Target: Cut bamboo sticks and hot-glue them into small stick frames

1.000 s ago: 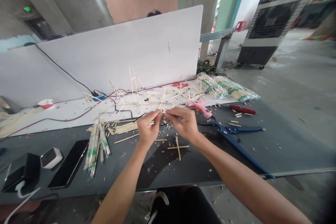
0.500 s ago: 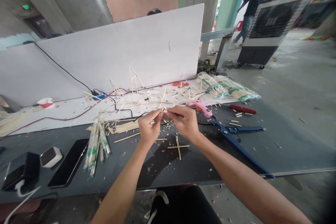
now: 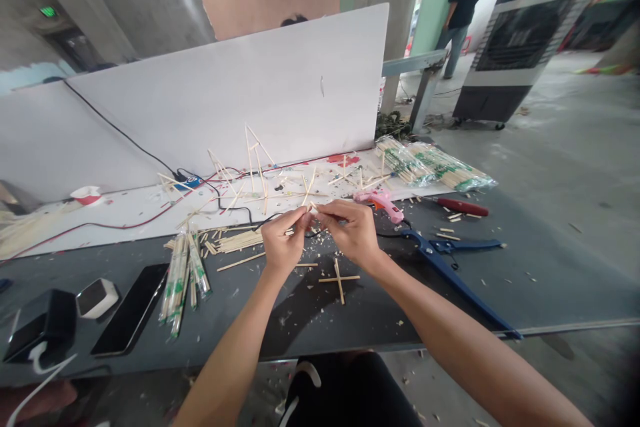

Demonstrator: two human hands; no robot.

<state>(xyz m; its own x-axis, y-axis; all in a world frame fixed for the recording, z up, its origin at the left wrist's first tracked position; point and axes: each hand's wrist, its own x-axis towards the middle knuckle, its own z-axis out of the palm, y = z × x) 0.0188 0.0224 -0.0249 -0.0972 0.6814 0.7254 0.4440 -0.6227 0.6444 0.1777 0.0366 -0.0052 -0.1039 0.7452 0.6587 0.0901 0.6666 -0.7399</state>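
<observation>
My left hand (image 3: 285,238) and my right hand (image 3: 351,230) meet above the middle of the dark table, both closed in a pinch. Between their fingertips shows the pale end of a short wooden stick (image 3: 313,205); most of what they pinch is hidden. Just below them on the table lies a cross of two joined sticks (image 3: 339,279). Beyond the fingers stands a small frame of crossed sticks (image 3: 309,187). Right of my right hand lies a pink glue gun (image 3: 383,203). A pile of loose sticks (image 3: 240,241) is left of my left hand.
Blue-handled cutters (image 3: 450,267) and a red-handled tool (image 3: 463,207) lie at right. Bagged sticks (image 3: 445,167) sit behind them. More wrapped sticks (image 3: 180,280), a phone (image 3: 131,310) and a white panel (image 3: 250,87) border the space. A person (image 3: 463,7) stands near an air cooler (image 3: 515,40).
My hands stay almost in place, with the stick end between the fingertips at a slightly different angle. In the background the person has shifted to the left.
</observation>
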